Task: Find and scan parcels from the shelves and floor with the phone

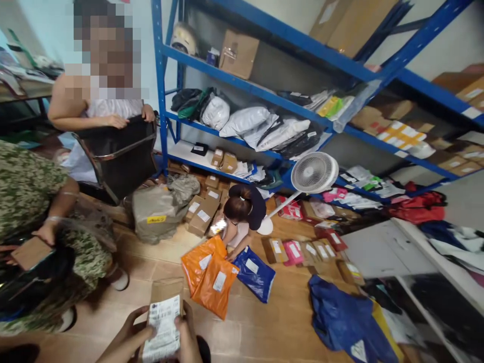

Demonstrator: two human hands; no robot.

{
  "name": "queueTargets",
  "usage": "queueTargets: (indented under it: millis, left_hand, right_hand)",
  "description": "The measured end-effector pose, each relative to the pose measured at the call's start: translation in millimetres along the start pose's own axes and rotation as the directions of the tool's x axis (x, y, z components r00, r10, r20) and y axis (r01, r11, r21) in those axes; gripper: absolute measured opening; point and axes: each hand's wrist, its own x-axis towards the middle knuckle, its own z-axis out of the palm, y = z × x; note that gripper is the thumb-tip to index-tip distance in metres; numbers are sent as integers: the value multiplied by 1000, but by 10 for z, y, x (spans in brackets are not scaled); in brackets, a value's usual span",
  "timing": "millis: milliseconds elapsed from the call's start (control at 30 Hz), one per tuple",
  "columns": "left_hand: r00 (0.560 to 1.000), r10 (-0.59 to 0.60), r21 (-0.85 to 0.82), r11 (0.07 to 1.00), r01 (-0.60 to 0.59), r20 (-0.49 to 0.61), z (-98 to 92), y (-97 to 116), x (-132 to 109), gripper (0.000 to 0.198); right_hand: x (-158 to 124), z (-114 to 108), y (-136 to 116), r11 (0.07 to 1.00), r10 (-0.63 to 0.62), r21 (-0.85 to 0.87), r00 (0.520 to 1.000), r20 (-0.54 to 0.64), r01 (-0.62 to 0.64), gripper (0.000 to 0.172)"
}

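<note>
Both of my hands hold one small brown cardboard parcel (165, 318) with a white shipping label, low at the bottom middle of the view. My left hand (130, 335) is wrapped round its left side and my right hand (188, 337) grips its right edge. On the wooden floor just beyond lie two orange mailer bags (208, 275) and a blue mailer bag (255, 272). A person crouching on the floor (242, 212) touches those bags.
A blue metal shelf rack (264, 96) holds grey and white mailer bags and boxes. A white fan (313, 174) stands on the floor among several small parcels. One person leans on a black chair (117, 156); another, in a patterned garment (34, 201), sits at left.
</note>
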Motion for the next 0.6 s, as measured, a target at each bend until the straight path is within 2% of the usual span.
queueTargets:
  millis: [133,267,400,533,600]
  left_hand:
    - [999,21,-6,1000,-20,30,428,-123,-21,86]
    - [997,71,-72,995,-70,18,924,-356,-19,88]
    - [991,110,-201,972,-124,-81,1612,-814,-71,91]
    - [989,57,-280,955,-95,-140,2373,-1365,-145,95]
    - [988,28,-312,947,-74,-149,2678,-1576,-163,98]
  right_hand:
    - [34,-292,-258,995,-53,79,998,-31,56,47]
    - [-21,-769,-578,999,-19,52,998,52,17,50]
    - [-134,-1462,-1116,993,92,-91,986,141,-80,54]
    - [-153,-2157,-1724,962,162,-244,978,134,-126,51]
    - [-143,-2423,-1939,953,183,-266,975,125,-144,52]
